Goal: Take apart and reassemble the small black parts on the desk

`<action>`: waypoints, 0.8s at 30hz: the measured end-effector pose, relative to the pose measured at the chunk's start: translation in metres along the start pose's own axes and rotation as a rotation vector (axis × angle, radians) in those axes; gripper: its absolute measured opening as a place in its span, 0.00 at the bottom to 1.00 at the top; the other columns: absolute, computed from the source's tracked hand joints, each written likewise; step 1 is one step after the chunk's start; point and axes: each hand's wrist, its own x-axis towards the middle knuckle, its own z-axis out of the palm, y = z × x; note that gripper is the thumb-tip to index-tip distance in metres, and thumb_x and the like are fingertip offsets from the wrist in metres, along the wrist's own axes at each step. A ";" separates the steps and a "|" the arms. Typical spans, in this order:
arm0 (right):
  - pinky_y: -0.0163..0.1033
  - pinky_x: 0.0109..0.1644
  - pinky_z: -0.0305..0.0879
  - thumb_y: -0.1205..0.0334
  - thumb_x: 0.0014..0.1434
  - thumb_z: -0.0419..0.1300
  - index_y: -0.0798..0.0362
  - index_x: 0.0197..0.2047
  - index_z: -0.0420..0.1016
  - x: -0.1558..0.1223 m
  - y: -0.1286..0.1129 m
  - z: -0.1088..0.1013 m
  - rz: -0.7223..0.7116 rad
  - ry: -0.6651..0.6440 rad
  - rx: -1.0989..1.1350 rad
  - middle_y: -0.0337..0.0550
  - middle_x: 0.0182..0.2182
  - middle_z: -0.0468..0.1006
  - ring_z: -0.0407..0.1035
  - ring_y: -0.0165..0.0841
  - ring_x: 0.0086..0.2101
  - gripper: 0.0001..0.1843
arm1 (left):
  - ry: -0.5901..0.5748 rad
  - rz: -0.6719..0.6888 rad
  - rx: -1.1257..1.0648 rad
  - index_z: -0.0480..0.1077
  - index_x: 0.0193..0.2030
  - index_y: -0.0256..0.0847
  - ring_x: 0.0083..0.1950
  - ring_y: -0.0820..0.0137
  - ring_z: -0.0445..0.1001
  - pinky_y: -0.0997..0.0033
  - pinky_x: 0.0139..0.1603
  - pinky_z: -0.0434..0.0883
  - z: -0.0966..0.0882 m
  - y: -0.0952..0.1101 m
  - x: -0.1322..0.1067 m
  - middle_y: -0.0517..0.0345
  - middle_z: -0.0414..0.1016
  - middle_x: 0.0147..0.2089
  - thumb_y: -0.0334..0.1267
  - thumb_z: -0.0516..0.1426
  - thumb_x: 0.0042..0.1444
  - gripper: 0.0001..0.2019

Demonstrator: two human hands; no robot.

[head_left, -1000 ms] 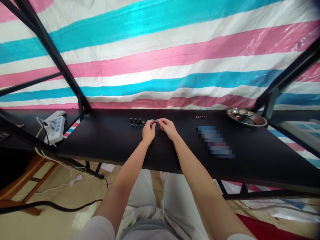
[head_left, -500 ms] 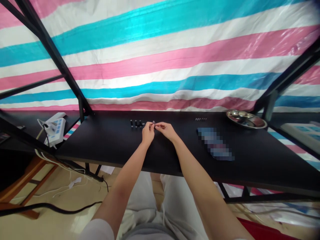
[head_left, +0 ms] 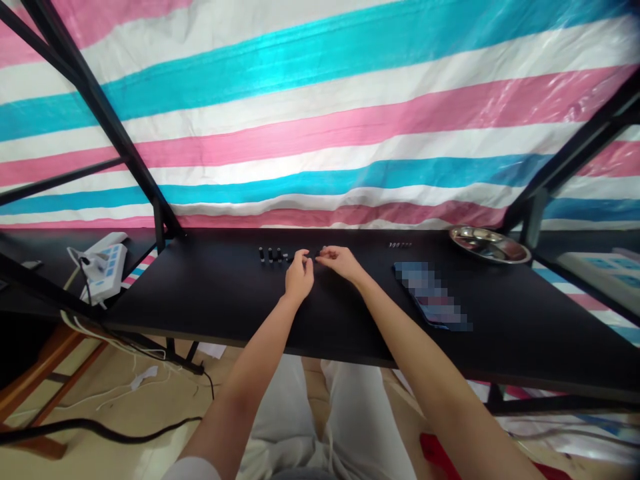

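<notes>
My right hand (head_left: 341, 262) pinches a small dark piece (head_left: 318, 254) between thumb and fingertips, just above the black table; its kind is too small to make out. My left hand (head_left: 300, 279) is beside it on the left, thumb and fingers apart, with nothing visible between them. Left of that hand stands a short row of small black cylinders (head_left: 271, 255) with lighter ends. A tiny grey piece (head_left: 285, 257) lies at the row's right end, close to my left fingers.
Several small shiny metal pieces (head_left: 400, 245) line up toward the back right of the table (head_left: 210, 287). Behind them to the right is a divided steel plate (head_left: 490, 257). A pixelated phone-like object (head_left: 431, 297) lies nearer. A white power strip (head_left: 107, 267) sits at far left.
My hands have come apart: the left fingers have opened away from the small piece, and the right hand has shifted slightly right with it. The view has tilted a little.
</notes>
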 end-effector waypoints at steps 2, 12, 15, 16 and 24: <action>0.38 0.33 0.63 0.48 0.41 0.63 0.55 0.27 0.71 0.009 0.009 -0.011 0.021 0.187 -0.082 0.39 0.21 0.72 0.66 0.31 0.25 0.18 | -0.021 0.007 0.035 0.61 0.49 0.42 0.30 0.74 0.69 0.73 0.36 0.65 -0.002 0.004 -0.002 0.57 0.72 0.38 0.36 0.46 0.59 0.12; 0.38 0.36 0.63 0.56 0.46 0.60 0.54 0.31 0.75 0.039 0.039 -0.038 0.182 0.445 -0.447 0.43 0.27 0.77 0.69 0.33 0.29 0.11 | -0.170 0.033 0.135 0.61 0.50 0.43 0.31 0.74 0.70 0.74 0.37 0.65 -0.004 0.012 -0.004 0.58 0.72 0.37 0.34 0.46 0.58 0.13; 0.37 0.36 0.62 0.56 0.48 0.60 0.53 0.31 0.75 0.042 0.037 -0.035 0.240 0.433 -0.527 0.43 0.28 0.77 0.69 0.34 0.31 0.10 | -0.196 0.051 0.153 0.63 0.48 0.43 0.31 0.74 0.70 0.74 0.37 0.65 -0.002 0.010 -0.004 0.59 0.72 0.35 0.34 0.47 0.58 0.12; 0.37 0.36 0.62 0.56 0.48 0.60 0.52 0.31 0.75 0.043 0.036 -0.035 0.260 0.431 -0.550 0.42 0.29 0.78 0.69 0.34 0.31 0.09 | -0.205 0.057 0.158 0.63 0.47 0.42 0.31 0.74 0.70 0.74 0.37 0.65 -0.002 0.010 -0.004 0.59 0.72 0.35 0.34 0.47 0.58 0.12; 0.38 0.39 0.63 0.59 0.52 0.58 0.53 0.35 0.75 0.045 0.037 -0.037 0.288 0.365 -0.628 0.44 0.33 0.78 0.70 0.34 0.35 0.09 | -0.243 0.060 0.165 0.64 0.47 0.43 0.30 0.73 0.69 0.74 0.36 0.65 -0.002 0.011 -0.004 0.60 0.72 0.33 0.33 0.47 0.57 0.12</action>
